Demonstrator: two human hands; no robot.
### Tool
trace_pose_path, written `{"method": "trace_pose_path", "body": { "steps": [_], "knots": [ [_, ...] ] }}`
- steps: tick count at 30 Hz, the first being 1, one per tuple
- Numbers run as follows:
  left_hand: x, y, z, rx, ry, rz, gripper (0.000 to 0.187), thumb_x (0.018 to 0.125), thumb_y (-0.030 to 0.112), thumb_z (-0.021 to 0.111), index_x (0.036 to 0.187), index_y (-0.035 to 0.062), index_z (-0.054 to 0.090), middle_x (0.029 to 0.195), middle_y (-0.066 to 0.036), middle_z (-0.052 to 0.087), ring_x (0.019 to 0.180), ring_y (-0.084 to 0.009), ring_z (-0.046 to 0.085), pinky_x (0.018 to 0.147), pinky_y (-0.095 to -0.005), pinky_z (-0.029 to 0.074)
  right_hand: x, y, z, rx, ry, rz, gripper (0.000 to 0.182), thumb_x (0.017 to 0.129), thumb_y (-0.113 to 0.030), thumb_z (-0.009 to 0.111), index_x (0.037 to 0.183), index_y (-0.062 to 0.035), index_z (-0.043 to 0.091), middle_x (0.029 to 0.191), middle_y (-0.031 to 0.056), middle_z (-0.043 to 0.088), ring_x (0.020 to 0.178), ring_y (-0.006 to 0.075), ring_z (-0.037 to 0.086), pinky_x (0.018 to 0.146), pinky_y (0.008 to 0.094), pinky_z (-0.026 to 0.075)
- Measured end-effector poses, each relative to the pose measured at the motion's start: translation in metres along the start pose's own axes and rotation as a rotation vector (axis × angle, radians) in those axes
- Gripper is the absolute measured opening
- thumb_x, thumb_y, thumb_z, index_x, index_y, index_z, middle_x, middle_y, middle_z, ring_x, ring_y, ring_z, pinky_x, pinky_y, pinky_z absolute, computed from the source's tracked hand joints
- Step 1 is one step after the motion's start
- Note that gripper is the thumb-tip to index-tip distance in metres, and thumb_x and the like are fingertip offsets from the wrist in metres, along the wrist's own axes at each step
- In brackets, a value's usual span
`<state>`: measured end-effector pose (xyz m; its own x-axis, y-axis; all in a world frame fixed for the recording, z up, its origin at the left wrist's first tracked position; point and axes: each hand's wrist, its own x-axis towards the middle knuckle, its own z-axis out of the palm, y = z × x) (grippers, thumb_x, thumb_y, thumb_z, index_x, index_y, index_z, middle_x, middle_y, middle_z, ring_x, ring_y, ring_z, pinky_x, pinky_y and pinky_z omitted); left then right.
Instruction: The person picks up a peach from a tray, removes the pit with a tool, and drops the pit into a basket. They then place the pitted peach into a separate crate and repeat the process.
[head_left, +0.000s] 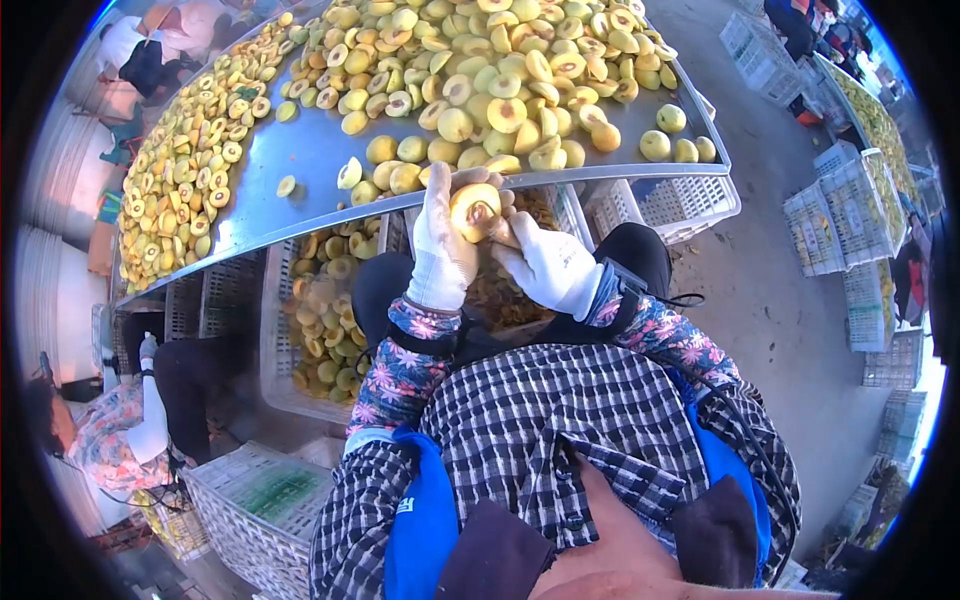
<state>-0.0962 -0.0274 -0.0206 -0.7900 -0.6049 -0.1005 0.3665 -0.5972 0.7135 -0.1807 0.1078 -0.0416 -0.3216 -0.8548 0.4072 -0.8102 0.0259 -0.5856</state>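
Note:
My left hand (442,240), in a white glove with bare fingertips, grips a cut yellow stone-fruit half (474,208). The fruit's cut face is turned up, with a brown centre. My right hand (550,262), gloved the same way, is closed at the fruit's right side, fingertips against it. Whether those fingers hold a small tool or only the fruit is hidden. Both hands are at the near edge of a metal table (330,160). Beneath them, between my knees, a crate holds brownish pieces (510,295).
A big pile of yellow-green fruit (505,85), whole and halved, covers much of the table. More halves (195,180) lie at its left. A crate of halves (330,310) stands left of my knees. Crates (840,215) are stacked right. Another person's gloved arm (150,400) is at left.

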Motion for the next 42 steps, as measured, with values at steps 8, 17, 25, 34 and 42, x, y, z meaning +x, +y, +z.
{"method": "trace_pose_path", "body": {
  "steps": [8, 17, 25, 34, 42],
  "knots": [
    [0.012, -0.033, -0.02, -0.2, -0.362, 0.149, 0.04, 0.095, 0.022, 0.052, 0.133, 0.0118, 0.045, 0.136, -0.015, 0.047, 0.117, -0.0311, 0.052, 0.099, -0.0428, 0.045, 0.004, 0.022, -0.013, 0.456, -0.159, 0.24, 0.029, 0.094, -0.025, 0.055, 0.106, -0.0008, 0.046, 0.073, 0.0176, 0.054, 0.064, 0.035, 0.06, 0.059, 0.0428, 0.049],
    [0.013, -0.031, -0.012, 0.131, -0.137, 0.145, 0.061, 0.101, 0.053, 0.029, 0.126, 0.0029, 0.052, 0.116, -0.012, 0.061, 0.1, -0.0183, 0.06, 0.094, -0.031, 0.045, 0.004, 0.008, -0.017, 0.048, -0.007, 0.069, 0.028, 0.093, -0.027, 0.058, 0.102, -0.004, 0.046, 0.07, 0.0215, 0.062, 0.065, 0.04, 0.063, 0.056, 0.0468, 0.049],
    [0.009, -0.03, -0.013, 0.176, 0.005, 0.071, 0.065, 0.098, 0.057, 0.033, 0.119, -0.0013, 0.053, 0.105, -0.017, 0.065, 0.098, -0.0233, 0.063, 0.091, -0.0329, 0.05, 0.007, 0.003, -0.013, -0.126, -0.073, 0.098, 0.024, 0.091, -0.022, 0.059, 0.1, -0.0043, 0.046, 0.068, 0.0203, 0.06, 0.064, 0.0386, 0.062, 0.055, 0.0447, 0.048],
    [0.027, -0.047, -0.025, 0.291, -0.078, 0.052, 0.067, 0.098, 0.059, 0.031, 0.121, -0.0007, 0.052, 0.101, -0.012, 0.064, 0.091, -0.0196, 0.063, 0.085, -0.0308, 0.05, 0.009, 0.017, -0.018, 0.293, -0.329, 0.369, 0.025, 0.095, -0.027, 0.054, 0.1, -0.0032, 0.046, 0.077, 0.0173, 0.064, 0.069, 0.0284, 0.066, 0.058, 0.0384, 0.049],
    [0.016, -0.036, -0.016, 0.208, 0.083, 0.007, 0.055, 0.094, 0.058, 0.046, 0.093, 0.0036, 0.055, 0.088, -0.013, 0.061, 0.075, -0.0267, 0.066, 0.069, -0.0365, 0.057, 0.006, 0.022, -0.023, 0.33, -0.504, 0.418, 0.036, 0.097, -0.036, 0.049, 0.104, -0.0006, 0.049, 0.077, 0.0143, 0.06, 0.072, 0.0245, 0.061, 0.068, 0.0365, 0.048]
  ]
}}
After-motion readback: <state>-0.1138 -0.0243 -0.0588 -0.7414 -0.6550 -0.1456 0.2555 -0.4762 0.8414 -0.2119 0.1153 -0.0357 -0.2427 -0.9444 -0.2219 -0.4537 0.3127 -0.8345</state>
